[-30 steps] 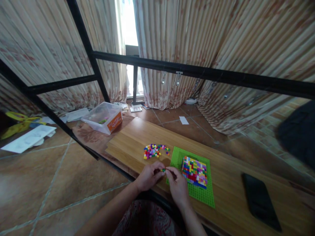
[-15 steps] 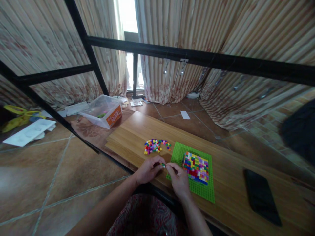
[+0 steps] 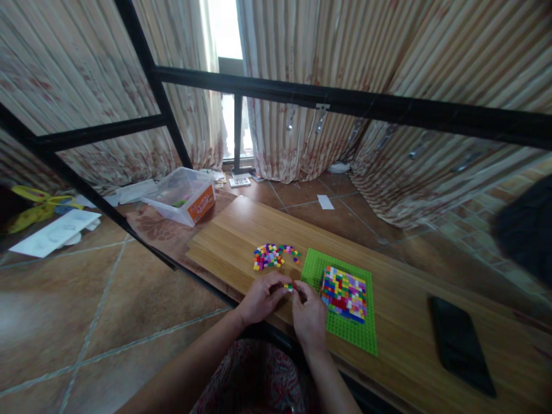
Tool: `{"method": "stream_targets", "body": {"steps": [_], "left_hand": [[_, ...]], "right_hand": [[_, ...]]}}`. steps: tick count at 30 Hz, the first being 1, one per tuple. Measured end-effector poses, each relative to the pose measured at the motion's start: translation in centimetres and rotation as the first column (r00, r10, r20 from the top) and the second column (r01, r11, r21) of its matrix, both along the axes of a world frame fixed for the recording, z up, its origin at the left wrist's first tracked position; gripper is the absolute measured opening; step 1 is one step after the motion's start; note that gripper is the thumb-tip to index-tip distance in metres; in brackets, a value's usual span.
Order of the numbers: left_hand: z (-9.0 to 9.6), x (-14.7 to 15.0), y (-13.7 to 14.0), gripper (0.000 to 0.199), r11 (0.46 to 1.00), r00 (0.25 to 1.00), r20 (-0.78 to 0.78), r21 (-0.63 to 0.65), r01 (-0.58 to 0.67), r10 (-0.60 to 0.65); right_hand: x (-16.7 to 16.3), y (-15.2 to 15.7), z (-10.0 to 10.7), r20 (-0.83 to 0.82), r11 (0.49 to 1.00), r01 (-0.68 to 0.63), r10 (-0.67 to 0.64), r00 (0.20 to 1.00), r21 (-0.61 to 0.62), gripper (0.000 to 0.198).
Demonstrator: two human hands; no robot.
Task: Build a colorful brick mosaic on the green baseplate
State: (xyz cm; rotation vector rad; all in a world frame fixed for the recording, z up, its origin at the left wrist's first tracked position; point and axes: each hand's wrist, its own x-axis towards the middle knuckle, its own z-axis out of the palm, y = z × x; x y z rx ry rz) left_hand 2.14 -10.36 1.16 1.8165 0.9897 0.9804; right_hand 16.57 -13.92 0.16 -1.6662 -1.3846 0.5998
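Bricks, small and multicoloured, at the near side of the tabletop (image 3: 252,224). Left hand (image 3: 263,299) pinches a small brick piece (image 3: 288,286), green and yellow showing, between thumb and forefinger. Right hand (image 3: 310,313) has its fingertips drawn together just beside that piece; whether they grip a brick of their own is not resolved. The piece is off the surface, between the loose bricks (image 3: 267,259) and the green baseplate (image 3: 354,343).

Risks (judgement): the piece is tiny and held only at the fingertips, so an uneven squeeze could make it slip. Near the tabletop's front edge, a dropped piece could bounce to the floor (image 3: 150,299). Pressing it off-line could leave studs badly seated. Right hand sits close to the baseplate; a careless sweep could shift it or knock the brick block (image 3: 344,294). Left hand, moving away from the body, could scatter the loose bricks.

Count: hands, 2. Held piece, 1; bricks within it too small to number. Green baseplate, 1. Brick block on it, 1. Loose bricks: one main cluster with a thin trail at its right; dozens, overlapping, no exact figure. Dark flat device (image 3: 461,345), 1, probably a phone. Clear plastic bin (image 3: 181,195), 1.
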Motion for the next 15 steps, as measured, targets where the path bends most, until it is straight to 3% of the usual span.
{"method": "stream_targets", "body": {"steps": [10, 15], "left_hand": [[0.24, 0.34, -0.09, 0.014, 0.998, 0.998, -0.031, -0.038, -0.049, 0.048], [0.37, 0.35, 0.00, 0.014, 0.998, 0.999, -0.025, -0.042, -0.044, 0.043]], "right_hand": [[0.00, -0.04, -0.20, -0.009, 0.999, 0.037, -0.037, 0.999, -0.030, 0.031], [0.33, -0.40, 0.13, -0.004, 0.999, -0.039, 0.040, 0.999, 0.029, 0.030]]}}
